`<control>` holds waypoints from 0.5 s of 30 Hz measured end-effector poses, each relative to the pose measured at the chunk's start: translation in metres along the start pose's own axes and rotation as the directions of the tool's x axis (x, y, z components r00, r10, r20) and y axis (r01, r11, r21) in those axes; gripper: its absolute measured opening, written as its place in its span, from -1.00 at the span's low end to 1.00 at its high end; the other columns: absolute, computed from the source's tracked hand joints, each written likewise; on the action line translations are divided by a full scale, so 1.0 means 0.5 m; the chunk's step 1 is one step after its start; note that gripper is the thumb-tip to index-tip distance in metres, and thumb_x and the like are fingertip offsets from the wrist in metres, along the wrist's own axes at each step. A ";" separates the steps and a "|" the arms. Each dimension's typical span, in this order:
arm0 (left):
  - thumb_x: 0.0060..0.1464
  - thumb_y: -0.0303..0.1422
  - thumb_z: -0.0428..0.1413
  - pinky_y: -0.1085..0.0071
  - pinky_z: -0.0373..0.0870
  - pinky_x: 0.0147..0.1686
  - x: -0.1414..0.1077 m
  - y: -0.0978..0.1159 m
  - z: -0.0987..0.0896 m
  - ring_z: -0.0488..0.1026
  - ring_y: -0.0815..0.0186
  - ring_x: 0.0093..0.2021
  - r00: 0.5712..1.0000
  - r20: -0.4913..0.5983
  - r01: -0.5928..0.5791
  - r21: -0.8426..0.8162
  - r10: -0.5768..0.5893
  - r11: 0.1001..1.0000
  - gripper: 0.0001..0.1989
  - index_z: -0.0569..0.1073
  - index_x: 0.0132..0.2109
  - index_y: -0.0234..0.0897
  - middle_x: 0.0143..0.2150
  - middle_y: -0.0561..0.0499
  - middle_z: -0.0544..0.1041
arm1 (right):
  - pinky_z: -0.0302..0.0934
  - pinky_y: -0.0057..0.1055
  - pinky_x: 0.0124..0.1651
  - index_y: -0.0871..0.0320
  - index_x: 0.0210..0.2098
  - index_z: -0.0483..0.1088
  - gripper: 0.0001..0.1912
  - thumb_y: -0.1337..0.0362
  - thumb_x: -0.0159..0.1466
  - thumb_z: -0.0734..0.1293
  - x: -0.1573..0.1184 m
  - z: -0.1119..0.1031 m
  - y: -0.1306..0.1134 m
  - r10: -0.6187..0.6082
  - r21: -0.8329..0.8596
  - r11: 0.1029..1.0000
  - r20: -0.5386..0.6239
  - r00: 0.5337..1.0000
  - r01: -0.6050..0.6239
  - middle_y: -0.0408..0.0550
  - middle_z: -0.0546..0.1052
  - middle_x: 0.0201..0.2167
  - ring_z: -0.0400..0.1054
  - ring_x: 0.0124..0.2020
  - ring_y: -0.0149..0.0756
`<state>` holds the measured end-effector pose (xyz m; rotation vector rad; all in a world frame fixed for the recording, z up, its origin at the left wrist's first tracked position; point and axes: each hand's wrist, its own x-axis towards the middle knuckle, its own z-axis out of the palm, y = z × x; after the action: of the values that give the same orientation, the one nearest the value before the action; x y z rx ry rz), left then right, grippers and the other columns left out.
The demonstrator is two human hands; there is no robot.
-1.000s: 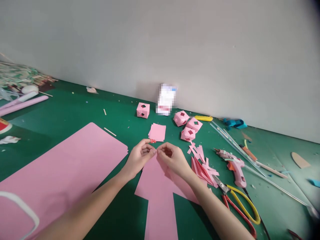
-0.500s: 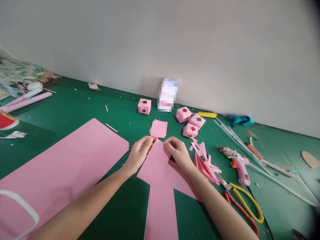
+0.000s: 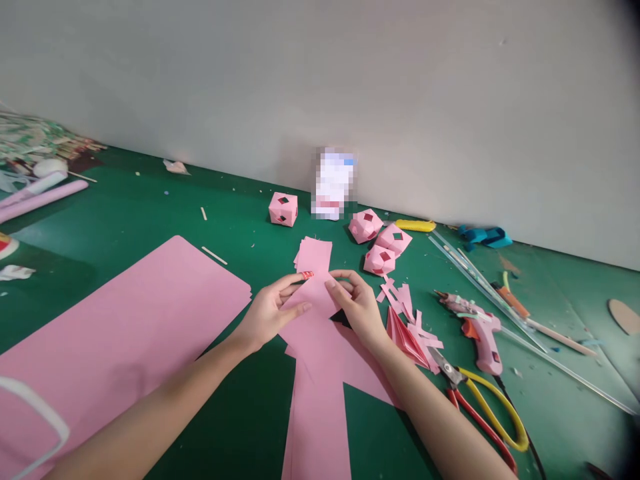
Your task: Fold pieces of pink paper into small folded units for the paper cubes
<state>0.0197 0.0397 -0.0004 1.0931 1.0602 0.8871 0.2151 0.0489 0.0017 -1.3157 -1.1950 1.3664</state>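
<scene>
Left hand has spread since the prior frame — thumb now on the pink sheet's face, fingers partly behind. Right hand pinches its right edge. Sheet's far end meets the square stack in view; touching, can't tell. Even, light grip should avoid creases. Scissors beside right forearm — snag risk; green tabletop on the left.

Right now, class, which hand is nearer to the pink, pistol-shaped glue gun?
Right. The right hand is left of the glue gun, across pink paper scraps; the left hand is farther left, past the right one.
</scene>
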 end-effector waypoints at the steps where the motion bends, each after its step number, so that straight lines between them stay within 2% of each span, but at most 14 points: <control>1: 0.06 -0.29 0.35 0.19 0.48 0.19 0.000 -0.002 0.000 0.47 0.04 0.27 1.000 -0.011 -0.016 0.029 0.016 0.999 -0.41 0.45 0.24 -0.14 0.29 -0.12 0.50 | 0.12 -0.44 -0.47 0.12 -0.16 0.45 -0.58 -0.08 0.21 0.44 0.000 0.000 -0.001 -0.008 0.004 1.000 0.000 1.000 0.008 -0.23 0.42 -0.57 0.21 -0.55 -0.38; 4: 0.08 -0.31 0.34 0.18 0.28 0.36 -0.002 -0.007 -0.001 0.30 0.08 0.39 0.997 -0.026 -0.065 0.113 0.068 0.991 -0.43 0.48 0.24 -0.12 0.36 -0.06 0.41 | 0.19 -0.44 -0.43 0.13 -0.18 0.49 -0.60 -0.05 0.19 0.47 0.000 -0.003 0.003 -0.006 0.033 0.999 -0.017 1.000 0.007 -0.18 0.50 -0.51 0.29 -0.50 -0.37; 10: 0.17 -0.25 0.27 0.13 0.16 0.42 -0.007 -0.002 0.001 0.21 0.08 0.44 0.995 -0.013 -0.092 0.183 0.096 0.979 -0.45 0.44 0.29 -0.14 0.39 -0.05 0.35 | 0.18 -0.43 -0.42 0.12 -0.21 0.50 -0.63 -0.04 0.19 0.49 0.001 -0.003 0.010 0.002 0.050 0.999 -0.039 0.999 0.000 -0.16 0.53 -0.49 0.33 -0.48 -0.34; 15: 0.21 -0.24 0.25 0.16 0.12 0.43 -0.017 0.004 0.005 0.09 0.11 0.48 0.983 -0.083 -0.143 0.198 0.162 0.970 -0.26 0.18 0.45 -0.13 0.44 -0.08 0.27 | 0.22 -0.42 -0.38 0.12 -0.25 0.50 -0.64 -0.01 0.17 0.52 0.001 0.000 0.010 0.011 0.115 0.993 -0.058 0.998 -0.004 -0.15 0.56 -0.48 0.36 -0.47 -0.34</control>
<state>0.0196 0.0318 0.0038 1.3160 1.1733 0.9851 0.2153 0.0488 -0.0033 -1.2716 -1.0568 1.3720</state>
